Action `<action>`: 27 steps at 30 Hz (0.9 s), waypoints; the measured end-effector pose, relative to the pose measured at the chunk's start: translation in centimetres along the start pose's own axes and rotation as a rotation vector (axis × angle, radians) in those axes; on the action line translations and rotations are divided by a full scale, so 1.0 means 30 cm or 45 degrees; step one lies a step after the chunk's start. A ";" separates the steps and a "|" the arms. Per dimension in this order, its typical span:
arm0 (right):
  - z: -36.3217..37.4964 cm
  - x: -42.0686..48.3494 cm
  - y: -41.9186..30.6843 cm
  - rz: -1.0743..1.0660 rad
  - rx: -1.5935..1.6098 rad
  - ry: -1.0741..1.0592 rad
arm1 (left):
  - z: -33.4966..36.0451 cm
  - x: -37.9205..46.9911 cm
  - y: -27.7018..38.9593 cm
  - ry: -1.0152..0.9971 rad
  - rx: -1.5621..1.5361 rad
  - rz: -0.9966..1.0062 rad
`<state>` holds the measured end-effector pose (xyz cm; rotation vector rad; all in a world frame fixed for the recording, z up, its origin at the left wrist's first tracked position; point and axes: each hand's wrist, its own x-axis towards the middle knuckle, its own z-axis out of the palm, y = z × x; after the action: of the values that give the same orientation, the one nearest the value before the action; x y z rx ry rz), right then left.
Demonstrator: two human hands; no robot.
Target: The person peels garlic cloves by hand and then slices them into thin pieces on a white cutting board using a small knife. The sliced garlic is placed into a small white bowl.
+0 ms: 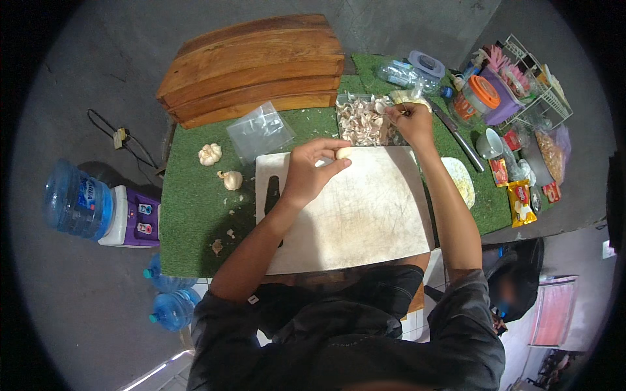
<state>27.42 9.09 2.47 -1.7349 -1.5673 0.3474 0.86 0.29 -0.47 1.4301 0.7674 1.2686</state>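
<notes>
Over the upper part of a white cutting board (pixel 362 210), my left hand (pixel 318 166) holds a peeled garlic clove (pixel 343 152) between thumb and fingertips. My right hand (pixel 413 122) is at the right end of a clear container (pixel 364 143) full of garlic skins (pixel 364 122), its fingertips pinching what looks like a piece of skin (pixel 381 105). Left of the board lie a garlic bulb (pixel 232 180) and, farther up, another garlic bulb (pixel 210 154). A knife (pixel 459 139) rests right of my right forearm, near a white plate (pixel 457 181) with chopped pale bits.
A clear plastic bag (pixel 261 132) touches the board's upper left. Behind it stands a wooden box (pixel 254 68). Bottles (pixel 406 76), an orange-lidded jar (pixel 474 100), a white cup (pixel 489 143) and packets (pixel 521 203) crowd the right side. A water dispenser (pixel 132 217) stands at left.
</notes>
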 end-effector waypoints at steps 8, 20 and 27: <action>-0.054 -0.043 -0.023 0.040 0.056 0.123 | -0.012 -0.007 -0.010 -0.109 0.665 0.275; -0.322 -0.556 -0.126 0.387 0.630 -0.289 | -0.019 -0.019 -0.061 -0.282 0.897 0.360; -0.322 -0.773 -0.134 0.492 0.354 -0.237 | -0.005 -0.029 -0.051 -0.269 0.946 0.360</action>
<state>25.89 -16.16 5.23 -1.8139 -1.2273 0.8970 0.75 -0.08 -2.19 2.2976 0.9657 1.0473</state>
